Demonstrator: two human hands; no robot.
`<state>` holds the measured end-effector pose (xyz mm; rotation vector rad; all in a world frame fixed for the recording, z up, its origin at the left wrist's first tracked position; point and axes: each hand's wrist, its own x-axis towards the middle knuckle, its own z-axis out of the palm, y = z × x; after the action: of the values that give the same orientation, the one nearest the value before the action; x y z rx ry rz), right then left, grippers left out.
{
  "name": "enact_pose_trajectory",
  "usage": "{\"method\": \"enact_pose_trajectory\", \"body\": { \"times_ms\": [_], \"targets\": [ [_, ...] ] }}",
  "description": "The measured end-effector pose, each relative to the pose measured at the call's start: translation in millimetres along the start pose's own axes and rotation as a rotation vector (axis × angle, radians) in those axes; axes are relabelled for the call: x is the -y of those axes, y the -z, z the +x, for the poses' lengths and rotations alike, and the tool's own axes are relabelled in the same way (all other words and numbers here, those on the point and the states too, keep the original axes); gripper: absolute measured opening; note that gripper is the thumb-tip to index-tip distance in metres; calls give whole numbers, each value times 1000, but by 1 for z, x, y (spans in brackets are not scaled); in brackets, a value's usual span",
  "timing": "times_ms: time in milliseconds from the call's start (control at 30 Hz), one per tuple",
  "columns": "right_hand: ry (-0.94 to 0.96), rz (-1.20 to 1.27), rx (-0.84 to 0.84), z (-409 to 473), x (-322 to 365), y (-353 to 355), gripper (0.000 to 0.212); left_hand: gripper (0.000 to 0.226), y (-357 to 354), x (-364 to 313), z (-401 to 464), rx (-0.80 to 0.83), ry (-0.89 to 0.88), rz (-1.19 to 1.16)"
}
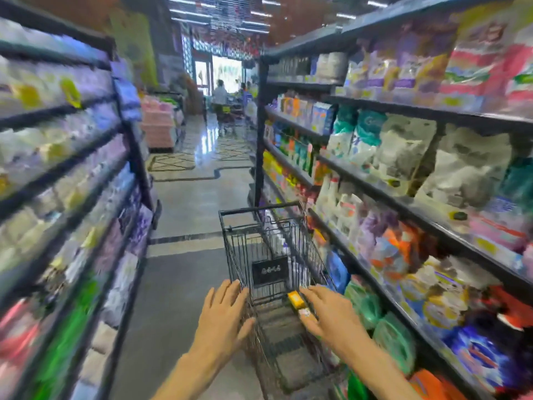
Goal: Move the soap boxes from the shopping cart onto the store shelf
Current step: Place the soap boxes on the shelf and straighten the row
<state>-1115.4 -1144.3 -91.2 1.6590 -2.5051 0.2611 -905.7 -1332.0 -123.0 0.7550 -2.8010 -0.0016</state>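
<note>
A black wire shopping cart [230, 243] stands in the aisle close to the right-hand store shelf [427, 223]. Inside it, near the right wall, lies a yellow-orange soap box [296, 300], with a pale box [305, 313] just below it. My left hand [223, 310] hovers over the cart's near left rim with straight, spread fingers and holds nothing. My right hand [328, 311] reaches over the cart's right side, fingers stretched beside the soap boxes; whether it touches them I cannot tell. The picture is blurred by motion.
Packed shelves line both sides of the aisle; the left shelf [66, 180] holds blurred packets. Detergent bags and bottles [395, 249] fill the right shelf. The tiled floor [196, 203] runs ahead to a pink stacked display [157, 122] and people [220, 93] near the entrance.
</note>
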Motion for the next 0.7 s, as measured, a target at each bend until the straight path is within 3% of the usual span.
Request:
{"method": "enact_pose_trajectory", "body": {
  "times_ms": [300,700],
  "targets": [
    [-39,-59,55,123,26,-56,73,69,-18,105,85,77,-5,-3],
    [-280,58,74,263,-44,-95,72,68,-88,137,288,194,-245,24]
  ]
}}
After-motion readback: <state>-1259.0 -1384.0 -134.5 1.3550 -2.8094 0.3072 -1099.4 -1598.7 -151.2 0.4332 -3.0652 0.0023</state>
